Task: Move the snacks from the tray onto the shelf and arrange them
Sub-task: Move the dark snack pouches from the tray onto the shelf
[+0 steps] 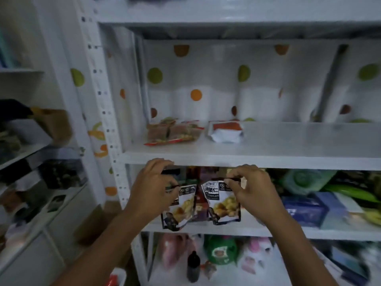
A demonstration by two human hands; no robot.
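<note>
1. White metal racking fills the view, backed by a dotted curtain point(206, 79); the tray is not in sight.
2. On the shelf point(278, 155), toward its left end, a brown packet point(173, 133) lies flat with an orange packet point(225, 132) just beside it. Both sit toward the back, which reads as the start of a row, with bare board to their right.
3. Below the shelf's front edge, the left hand point(152, 188) pinches the top seam of the left pouch point(183, 207) between thumb and curled fingers, and the pouch hangs down.
4. Just beside it hangs the right pouch point(222, 205), a matching one; the 2 are close but I cannot tell whether they touch.
5. The right hand point(253, 188) pinches that pouch's top edge the same way, fingers bent.
6. Gripping the seams lets both pouches dangle upright, probably so they can be lifted over the lip and set down together as a pair.
7. Behind the pouches, the lower shelf point(268, 229) is crowded, with blue boxes point(303, 209) at the right.
</note>
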